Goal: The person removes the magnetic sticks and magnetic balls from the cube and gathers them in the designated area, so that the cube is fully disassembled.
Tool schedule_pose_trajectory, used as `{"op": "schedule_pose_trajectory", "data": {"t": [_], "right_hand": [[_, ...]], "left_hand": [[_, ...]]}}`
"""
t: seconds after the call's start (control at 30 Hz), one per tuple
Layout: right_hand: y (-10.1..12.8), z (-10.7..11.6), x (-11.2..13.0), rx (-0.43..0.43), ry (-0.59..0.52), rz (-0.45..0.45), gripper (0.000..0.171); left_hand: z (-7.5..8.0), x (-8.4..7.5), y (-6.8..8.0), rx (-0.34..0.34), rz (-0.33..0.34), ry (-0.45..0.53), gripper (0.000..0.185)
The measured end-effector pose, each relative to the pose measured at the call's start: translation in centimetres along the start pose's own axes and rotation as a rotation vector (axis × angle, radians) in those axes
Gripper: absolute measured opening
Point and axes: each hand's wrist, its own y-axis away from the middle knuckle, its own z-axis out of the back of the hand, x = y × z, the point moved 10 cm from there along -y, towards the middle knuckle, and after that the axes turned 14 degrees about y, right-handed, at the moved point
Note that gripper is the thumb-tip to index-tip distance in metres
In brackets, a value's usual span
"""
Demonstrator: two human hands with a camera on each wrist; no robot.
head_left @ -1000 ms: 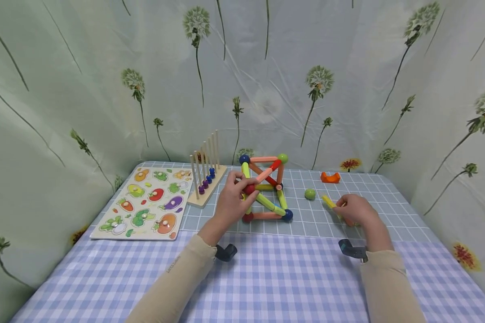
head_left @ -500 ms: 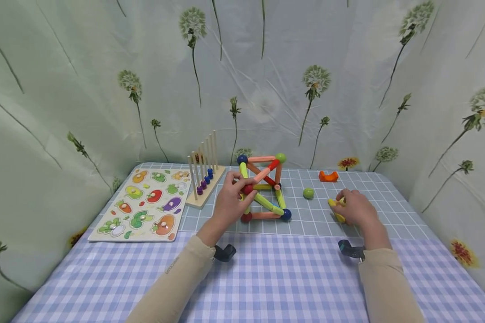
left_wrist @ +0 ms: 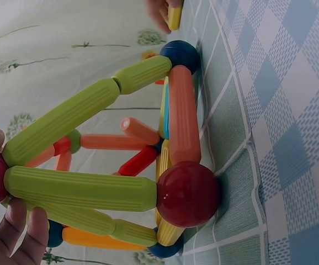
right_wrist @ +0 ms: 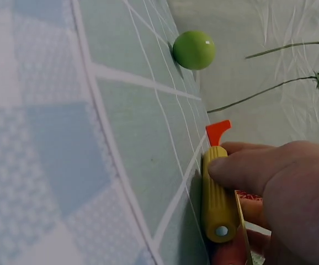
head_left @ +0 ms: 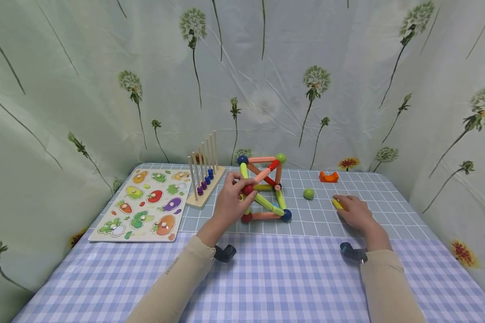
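Observation:
My left hand [head_left: 229, 197] pinches the red ball [head_left: 248, 189] at an upper corner of a frame built from magnetic rods and balls. Two long green rods [left_wrist: 82, 187] run from that ball, seen in the left wrist view; a larger-looking red ball [left_wrist: 188, 194] sits at the base corner. Over at the right, my right hand [head_left: 354, 211] is low over the table mat. Its thumb lies on a ribbed yellow magnetic rod [right_wrist: 217, 187], with the other fingers behind it. Part of another reddish piece [right_wrist: 230, 251] shows under the hand, mostly hidden.
A green ball [head_left: 309, 194] lies between the frame and my right hand. Behind it is an orange curved piece [head_left: 328, 177]. To the left are a vegetable puzzle board [head_left: 148, 205] and a wooden peg stand [head_left: 197, 200] with beads. A curtain [head_left: 266, 107] hangs behind.
My right hand has lowered and turned, its fingers spreading flatter over the yellow rod, which earlier stuck out at a slant. The left hand stays on the red ball.

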Motion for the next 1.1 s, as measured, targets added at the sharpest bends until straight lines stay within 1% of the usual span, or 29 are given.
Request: {"op": "schedule_pose_trajectory", "data": {"t": [0.27,0.37,0.5,0.57,0.67,0.73,0.8,0.87,0.97,1.03,1.1], "right_hand": [[0.0,-0.1,-1.5,0.003,-0.025,-0.118,0.053],[0.0,0.3,-1.5,-0.037,-0.04,-0.133,0.056],[-0.2,2.1,-0.4,-0.15,-0.059,-0.114,0.055],[-0.2,3.3,0.7,-0.216,-0.065,-0.091,0.051],[0.1,5.5,2.8,-0.329,-0.094,-0.034,0.044],[0.4,6.7,4.4,-0.398,-0.14,0.024,0.04],[0.7,7.6,6.1,-0.439,-0.19,0.081,0.036],[0.8,7.8,7.7,-0.435,-0.253,0.123,0.034],[0.9,7.2,10.4,-0.38,-0.321,0.178,0.035],[1.0,6.5,12.4,-0.326,-0.343,0.226,0.037],[1.1,5.7,14.5,-0.274,-0.338,0.294,0.039]], "left_hand": [[0.0,0.0,0.0,-0.002,0.002,-0.001,0.024],[0.0,0.0,0.0,-0.004,0.006,0.01,0.024],[0.0,0.1,0.1,-0.005,0.01,0.031,0.023],[0.1,0.1,0.1,-0.004,0.013,0.037,0.023],[0.1,0.1,0.1,-0.002,0.02,0.043,0.023],[0.1,0.1,0.1,-0.001,0.021,0.045,0.023],[0.1,0.1,0.1,-0.001,0.022,0.045,0.023],[0.0,0.1,0.1,0.0,0.02,0.042,0.023],[0.0,0.0,0.1,0.0,0.016,0.041,0.023],[0.0,0.0,0.1,0.001,0.016,0.044,0.023],[0.0,-0.1,0.1,0.001,0.018,0.048,0.024]]}}
